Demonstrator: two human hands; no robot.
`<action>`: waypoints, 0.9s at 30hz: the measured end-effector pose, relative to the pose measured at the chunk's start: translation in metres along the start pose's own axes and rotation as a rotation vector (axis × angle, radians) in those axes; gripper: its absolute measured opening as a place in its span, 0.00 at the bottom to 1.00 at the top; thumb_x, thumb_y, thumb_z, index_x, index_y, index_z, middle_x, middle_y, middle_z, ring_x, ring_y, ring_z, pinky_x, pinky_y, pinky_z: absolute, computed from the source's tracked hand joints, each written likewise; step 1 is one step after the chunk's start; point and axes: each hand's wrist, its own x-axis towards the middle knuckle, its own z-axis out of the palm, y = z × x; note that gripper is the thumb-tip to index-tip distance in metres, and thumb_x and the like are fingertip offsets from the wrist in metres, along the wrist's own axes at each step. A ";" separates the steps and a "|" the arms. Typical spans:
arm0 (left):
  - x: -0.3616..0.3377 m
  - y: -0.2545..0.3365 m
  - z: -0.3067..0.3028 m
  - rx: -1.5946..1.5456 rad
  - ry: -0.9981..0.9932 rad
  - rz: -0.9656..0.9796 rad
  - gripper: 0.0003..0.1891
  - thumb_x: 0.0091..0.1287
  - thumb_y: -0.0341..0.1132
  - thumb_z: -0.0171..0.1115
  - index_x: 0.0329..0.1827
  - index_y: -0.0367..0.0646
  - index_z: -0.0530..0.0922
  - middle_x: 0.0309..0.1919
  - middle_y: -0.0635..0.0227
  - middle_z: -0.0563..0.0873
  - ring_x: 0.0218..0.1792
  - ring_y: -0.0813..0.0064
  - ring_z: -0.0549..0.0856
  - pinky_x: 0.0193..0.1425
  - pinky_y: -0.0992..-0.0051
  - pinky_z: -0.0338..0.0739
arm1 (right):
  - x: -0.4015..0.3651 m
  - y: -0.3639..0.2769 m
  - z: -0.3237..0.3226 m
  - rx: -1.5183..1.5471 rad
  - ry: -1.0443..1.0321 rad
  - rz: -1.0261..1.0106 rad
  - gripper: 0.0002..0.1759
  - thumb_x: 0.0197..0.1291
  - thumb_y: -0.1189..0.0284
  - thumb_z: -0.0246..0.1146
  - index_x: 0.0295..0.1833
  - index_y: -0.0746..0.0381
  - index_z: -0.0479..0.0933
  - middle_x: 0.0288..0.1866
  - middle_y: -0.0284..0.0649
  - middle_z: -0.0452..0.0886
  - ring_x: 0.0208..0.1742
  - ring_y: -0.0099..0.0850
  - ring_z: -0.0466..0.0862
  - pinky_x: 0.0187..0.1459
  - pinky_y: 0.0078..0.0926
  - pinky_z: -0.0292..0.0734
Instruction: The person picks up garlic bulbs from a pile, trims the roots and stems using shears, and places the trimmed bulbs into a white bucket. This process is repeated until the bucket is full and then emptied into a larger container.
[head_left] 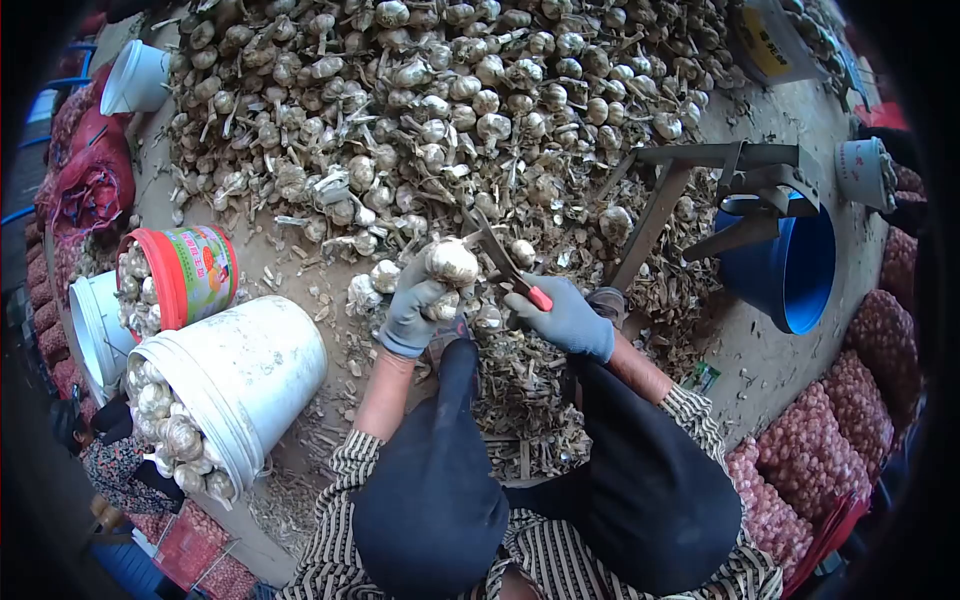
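Note:
My left hand, in a grey glove, is closed around garlic bulbs; one large bulb sits on top and a smaller one shows lower down. My right hand, gloved the same way, grips red-handled shears. Their dark blades point up and to the left, right at the stem side of the large bulb. Just beyond both hands spreads a big heap of garlic with dry stalks. Loose stem scraps lie on the ground between my knees.
At left, a white bucket lies tipped with garlic at its mouth, beside a red bucket of garlic. A metal stand and a blue bucket are at right. Filled net sacks line the right edge. A person sits at lower left.

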 end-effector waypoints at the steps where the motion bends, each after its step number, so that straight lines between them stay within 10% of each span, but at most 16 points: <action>1: -0.001 -0.005 0.009 -0.032 0.104 0.034 0.32 0.61 0.33 0.66 0.72 0.38 0.72 0.53 0.54 0.87 0.48 0.65 0.89 0.50 0.69 0.87 | -0.001 -0.005 -0.001 0.141 0.020 0.058 0.21 0.73 0.55 0.62 0.58 0.61 0.82 0.31 0.41 0.83 0.32 0.32 0.86 0.37 0.33 0.78; 2: -0.001 -0.007 0.016 -0.066 0.208 0.068 0.31 0.63 0.34 0.66 0.71 0.38 0.72 0.52 0.56 0.88 0.50 0.66 0.89 0.50 0.69 0.87 | -0.002 -0.007 -0.003 0.218 0.073 0.071 0.20 0.75 0.60 0.61 0.64 0.60 0.82 0.28 0.30 0.80 0.27 0.18 0.80 0.32 0.25 0.76; 6: -0.005 0.003 0.030 -0.068 0.192 0.184 0.30 0.65 0.40 0.67 0.70 0.39 0.75 0.51 0.61 0.88 0.50 0.70 0.89 0.50 0.72 0.86 | -0.014 -0.016 -0.021 0.232 0.169 0.020 0.20 0.75 0.64 0.61 0.66 0.60 0.80 0.28 0.32 0.82 0.30 0.18 0.82 0.35 0.24 0.78; 9: -0.023 0.026 0.053 0.247 0.149 0.200 0.29 0.66 0.43 0.67 0.67 0.36 0.77 0.50 0.63 0.89 0.48 0.72 0.89 0.49 0.74 0.85 | -0.036 -0.050 -0.041 -0.406 0.247 -0.409 0.25 0.67 0.65 0.68 0.68 0.58 0.78 0.38 0.43 0.85 0.39 0.39 0.88 0.42 0.37 0.82; 13: -0.051 0.049 0.113 0.352 0.183 0.283 0.31 0.65 0.45 0.69 0.66 0.34 0.75 0.45 0.60 0.88 0.39 0.75 0.88 0.41 0.76 0.87 | -0.065 -0.126 -0.049 -0.766 0.211 -0.681 0.34 0.61 0.59 0.72 0.71 0.56 0.73 0.35 0.43 0.79 0.37 0.44 0.82 0.40 0.43 0.77; 19: -0.114 0.070 0.167 0.351 0.028 0.352 0.33 0.62 0.28 0.68 0.73 0.36 0.72 0.50 0.64 0.87 0.44 0.76 0.88 0.51 0.73 0.86 | -0.100 -0.221 -0.030 -1.287 0.243 -0.641 0.33 0.63 0.57 0.68 0.72 0.56 0.73 0.34 0.45 0.81 0.39 0.45 0.83 0.40 0.45 0.78; 27: -0.200 0.070 0.193 0.399 0.089 0.770 0.29 0.63 0.29 0.75 0.67 0.34 0.76 0.54 0.69 0.86 0.51 0.82 0.85 0.57 0.79 0.80 | -0.166 -0.280 0.019 -1.492 0.229 -0.746 0.31 0.64 0.55 0.67 0.71 0.55 0.74 0.38 0.43 0.80 0.42 0.43 0.83 0.40 0.42 0.79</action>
